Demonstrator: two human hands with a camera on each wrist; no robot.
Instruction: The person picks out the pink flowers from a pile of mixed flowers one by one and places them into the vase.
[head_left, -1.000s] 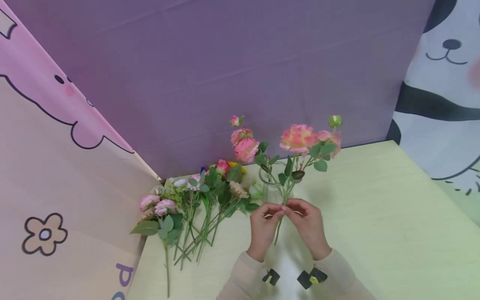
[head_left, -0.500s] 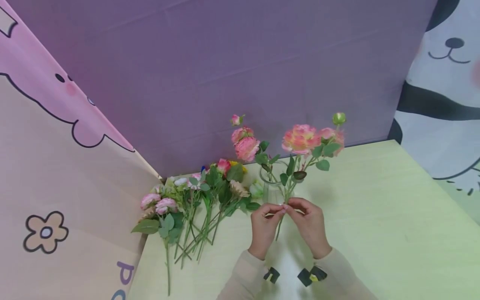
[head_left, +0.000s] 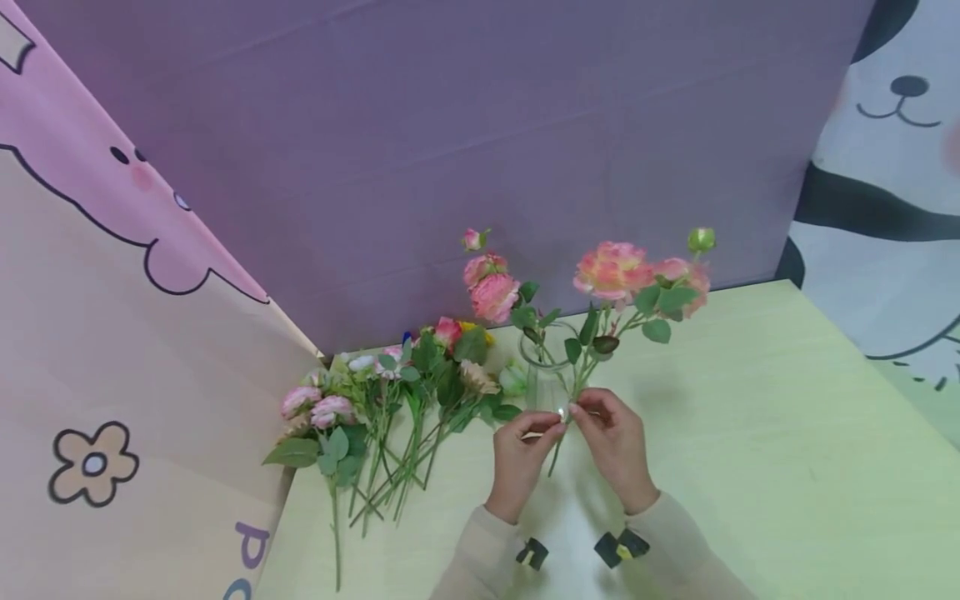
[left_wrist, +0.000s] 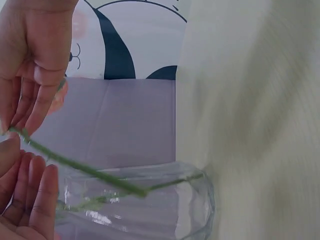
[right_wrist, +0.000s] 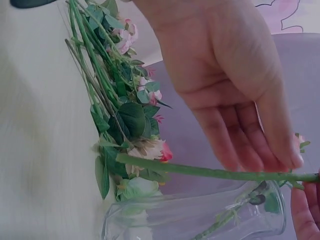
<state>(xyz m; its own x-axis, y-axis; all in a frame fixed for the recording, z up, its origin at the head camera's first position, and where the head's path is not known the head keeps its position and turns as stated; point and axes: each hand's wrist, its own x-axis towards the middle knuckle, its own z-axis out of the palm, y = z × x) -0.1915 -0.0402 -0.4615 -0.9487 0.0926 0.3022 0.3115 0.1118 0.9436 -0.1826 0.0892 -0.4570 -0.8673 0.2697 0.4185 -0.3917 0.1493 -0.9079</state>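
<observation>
My right hand (head_left: 613, 446) pinches the green stem of a branching flower with ruffled pink-orange blooms (head_left: 613, 271), leaves and a green bud. The stem leans right and overlaps the vase in the head view. My left hand (head_left: 522, 458) has thumb and forefinger together at the same stem (right_wrist: 200, 171), just below the right fingertips. Its other fingers (right_wrist: 227, 135) hang loosely bent. Behind the hands stands a clear glass vase (left_wrist: 145, 200), with another stem inside. That flower's pink heads (head_left: 493, 297) rise above the rim at the left.
Several flowers with crossed stems (head_left: 405, 467) lie left of the vase, in pink, red, beige and white. One pale-pink flower (head_left: 330, 412) lies nearest the left edge. The pale table (head_left: 787, 433) extends right, and a purple backdrop (head_left: 480, 150) stands behind.
The held flower has tilted further right, its blooms and bud shifting right. My left hand has drawn slightly left, leaving a small gap between the two hands' fingertips.
</observation>
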